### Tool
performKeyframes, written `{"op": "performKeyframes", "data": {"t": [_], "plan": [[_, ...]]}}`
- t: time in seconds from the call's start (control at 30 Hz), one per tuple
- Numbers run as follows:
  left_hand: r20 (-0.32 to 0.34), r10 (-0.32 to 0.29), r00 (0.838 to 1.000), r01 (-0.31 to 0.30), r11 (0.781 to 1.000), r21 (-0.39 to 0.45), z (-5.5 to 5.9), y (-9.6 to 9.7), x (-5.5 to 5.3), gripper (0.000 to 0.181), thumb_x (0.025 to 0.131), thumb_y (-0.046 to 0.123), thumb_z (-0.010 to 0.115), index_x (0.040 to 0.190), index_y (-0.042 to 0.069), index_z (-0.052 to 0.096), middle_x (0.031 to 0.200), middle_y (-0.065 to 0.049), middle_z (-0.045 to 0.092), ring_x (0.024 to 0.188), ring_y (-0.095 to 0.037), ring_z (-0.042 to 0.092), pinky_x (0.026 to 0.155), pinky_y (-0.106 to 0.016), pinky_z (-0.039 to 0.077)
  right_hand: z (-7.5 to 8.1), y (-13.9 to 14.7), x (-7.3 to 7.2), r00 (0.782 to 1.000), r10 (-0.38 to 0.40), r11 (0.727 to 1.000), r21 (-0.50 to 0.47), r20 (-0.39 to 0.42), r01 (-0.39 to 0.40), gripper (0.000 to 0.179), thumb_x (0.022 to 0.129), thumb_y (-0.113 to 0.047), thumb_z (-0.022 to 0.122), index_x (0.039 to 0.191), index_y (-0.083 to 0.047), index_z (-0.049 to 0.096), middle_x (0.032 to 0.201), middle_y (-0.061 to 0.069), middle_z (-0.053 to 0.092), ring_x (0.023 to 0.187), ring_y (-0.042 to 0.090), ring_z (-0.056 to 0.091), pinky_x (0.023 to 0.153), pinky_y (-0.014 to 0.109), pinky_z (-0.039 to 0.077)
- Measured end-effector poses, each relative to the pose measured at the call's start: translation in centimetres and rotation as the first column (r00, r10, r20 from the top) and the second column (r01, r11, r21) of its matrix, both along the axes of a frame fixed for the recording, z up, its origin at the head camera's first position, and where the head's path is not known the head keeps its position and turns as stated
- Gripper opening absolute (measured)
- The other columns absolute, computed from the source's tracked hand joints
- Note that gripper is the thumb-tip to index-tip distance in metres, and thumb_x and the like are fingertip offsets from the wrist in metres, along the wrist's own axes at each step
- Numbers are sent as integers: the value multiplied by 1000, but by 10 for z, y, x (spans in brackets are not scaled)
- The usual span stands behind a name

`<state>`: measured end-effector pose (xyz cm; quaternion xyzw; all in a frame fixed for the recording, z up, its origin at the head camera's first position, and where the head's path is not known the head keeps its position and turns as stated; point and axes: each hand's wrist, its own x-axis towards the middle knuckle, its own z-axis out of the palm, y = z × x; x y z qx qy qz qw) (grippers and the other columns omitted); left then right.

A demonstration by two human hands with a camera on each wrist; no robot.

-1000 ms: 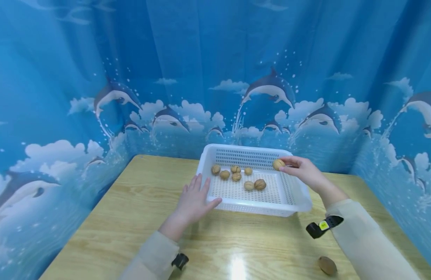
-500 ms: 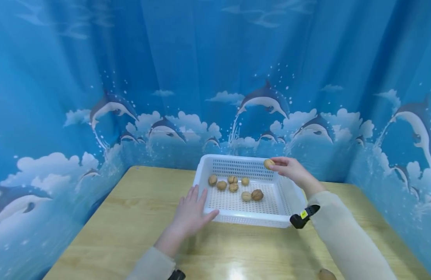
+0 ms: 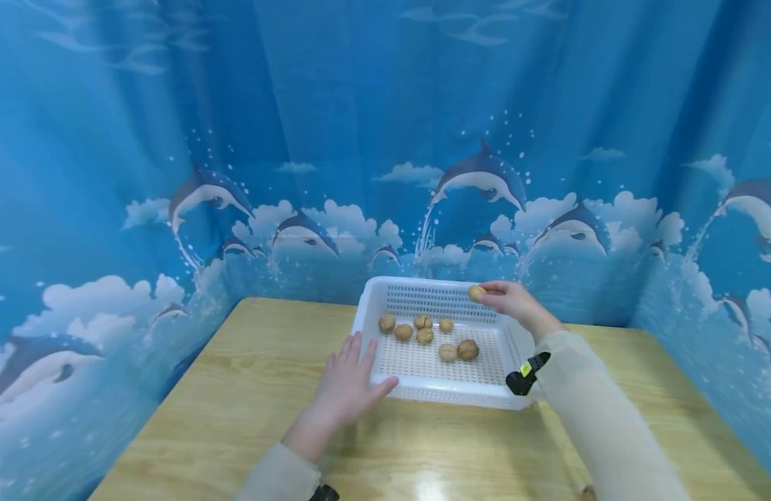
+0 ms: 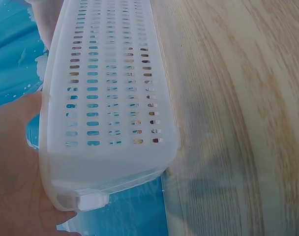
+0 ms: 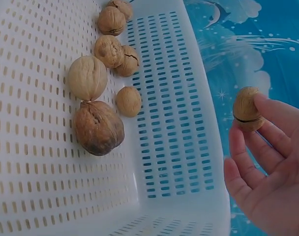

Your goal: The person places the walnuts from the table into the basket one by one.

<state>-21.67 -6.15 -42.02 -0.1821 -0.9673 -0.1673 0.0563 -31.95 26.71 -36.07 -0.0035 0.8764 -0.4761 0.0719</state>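
Note:
My right hand (image 3: pixel 515 305) pinches a tan walnut (image 5: pixel 247 109) between thumb and fingertips, above the basket's back right part. A dark crack line runs round its shell in the right wrist view. Below stands a white plastic basket (image 3: pixel 451 393) with slotted walls, on the table. Several walnuts (image 3: pixel 425 336) lie on its floor, mostly on the left, and a larger, darker walnut (image 5: pixel 98 129) touches a pale one (image 5: pixel 87 77). At the basket's front left corner, my left hand (image 3: pixel 344 386) rests on the rim with fingers spread and straight.
A wooden table (image 3: pixel 248 390) carries the basket near its back edge. Blue dolphin-print curtains (image 3: pixel 335 139) hang behind and on both sides. Beside the right sleeve, a brown rounded thing (image 3: pixel 588 493) is mostly cut off at the bottom edge.
My right hand has moved slightly left with the walnut, over the basket. The left hand stays at the rim. The head view has tilted up, so the brown thing slips toward the bottom edge.

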Motion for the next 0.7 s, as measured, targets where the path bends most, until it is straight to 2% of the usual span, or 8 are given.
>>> {"op": "performKeyframes", "data": {"t": [0.27, 0.5, 0.7], "plan": [[-1, 3, 1000, -3, 1000, -6, -2, 0, 0, 86, 87, 66, 42, 147, 8, 26, 152, -20, 14, 139, -36, 13, 107, -59, 15, -12, 0, -13, 998, -36, 999, 31, 43, 35, 59, 95, -32, 54, 143, -2, 35, 143, 21, 36, 130, 38, 33, 103, 53, 32], [-8, -3, 1000, 3, 1000, -5, 1, 1, 2, 86, 86, 67, 42, 147, 7, 28, 152, -20, 16, 138, -37, 15, 107, -59, 16, -31, 6, -28, 998, 24, 993, 112, 59, -30, 61, 93, -34, 56, 140, 2, 38, 141, 23, 38, 127, 39, 37, 100, 52, 36], [4, 7, 1000, -7, 1000, -14, 2, 1, 3, 85, 87, 66, 42, 147, 7, 27, 152, -20, 16, 139, -36, 14, 107, -59, 16, -47, 2, -36, 995, 73, 976, 199, 74, -86, 52, 93, -30, 58, 131, 3, 48, 131, 24, 48, 119, 39, 44, 94, 52, 41]]}}
